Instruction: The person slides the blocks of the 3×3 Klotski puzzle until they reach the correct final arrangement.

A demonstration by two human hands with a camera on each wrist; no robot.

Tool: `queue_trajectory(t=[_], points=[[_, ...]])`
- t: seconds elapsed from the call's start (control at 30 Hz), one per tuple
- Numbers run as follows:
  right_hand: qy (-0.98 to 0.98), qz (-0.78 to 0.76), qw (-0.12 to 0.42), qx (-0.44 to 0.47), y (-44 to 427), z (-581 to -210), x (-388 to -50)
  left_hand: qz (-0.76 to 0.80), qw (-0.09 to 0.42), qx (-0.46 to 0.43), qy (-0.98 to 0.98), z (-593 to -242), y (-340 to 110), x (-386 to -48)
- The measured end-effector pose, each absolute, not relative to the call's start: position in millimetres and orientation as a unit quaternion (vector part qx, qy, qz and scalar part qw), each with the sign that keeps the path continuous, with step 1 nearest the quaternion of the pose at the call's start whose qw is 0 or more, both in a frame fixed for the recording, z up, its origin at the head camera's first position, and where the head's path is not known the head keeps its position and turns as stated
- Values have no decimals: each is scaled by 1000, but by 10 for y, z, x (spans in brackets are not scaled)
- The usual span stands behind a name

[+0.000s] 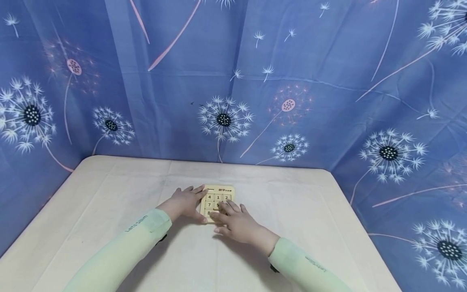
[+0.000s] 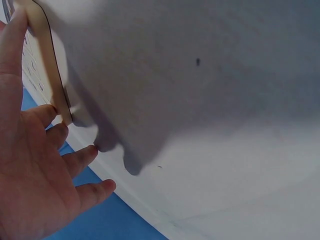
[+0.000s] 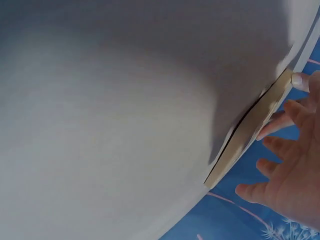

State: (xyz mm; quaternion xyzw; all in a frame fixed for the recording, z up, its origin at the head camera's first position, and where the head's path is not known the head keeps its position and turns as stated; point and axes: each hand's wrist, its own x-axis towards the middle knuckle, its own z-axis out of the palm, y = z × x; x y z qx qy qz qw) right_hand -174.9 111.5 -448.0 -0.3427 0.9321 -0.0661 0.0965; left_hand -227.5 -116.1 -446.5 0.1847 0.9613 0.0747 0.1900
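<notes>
A light wooden number slide puzzle [image 1: 203, 207] lies flat on the table, its square tiles showing 4, 1, 2, 7, 5 and 8. My left hand [image 1: 187, 202] holds the board by its left side, thumb at the near corner and fingertips at the far corner. In the left wrist view the remaining fingers of that hand [image 2: 45, 170] spread beyond the edge. My right hand [image 1: 238, 222] lies over the lower right tiles, fingertips on or just above them, and hides them. The right wrist view shows the board's side [image 3: 250, 132] with the right hand [image 3: 292, 165] over it, fingers loosely extended.
A pale cloth covers the table [image 1: 292, 202], which has rounded far corners. A blue curtain with dandelion prints [image 1: 175, 101] hangs behind and at both sides. Pale green sleeves [image 1: 120, 247] cover both forearms.
</notes>
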Motion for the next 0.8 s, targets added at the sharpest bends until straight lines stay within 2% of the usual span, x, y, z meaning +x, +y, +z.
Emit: queue_trajectory(t=[0.8], points=[[937, -50, 103, -331, 1120, -4546, -1798, 78, 188, 179, 963, -4455, -1157, -2263]])
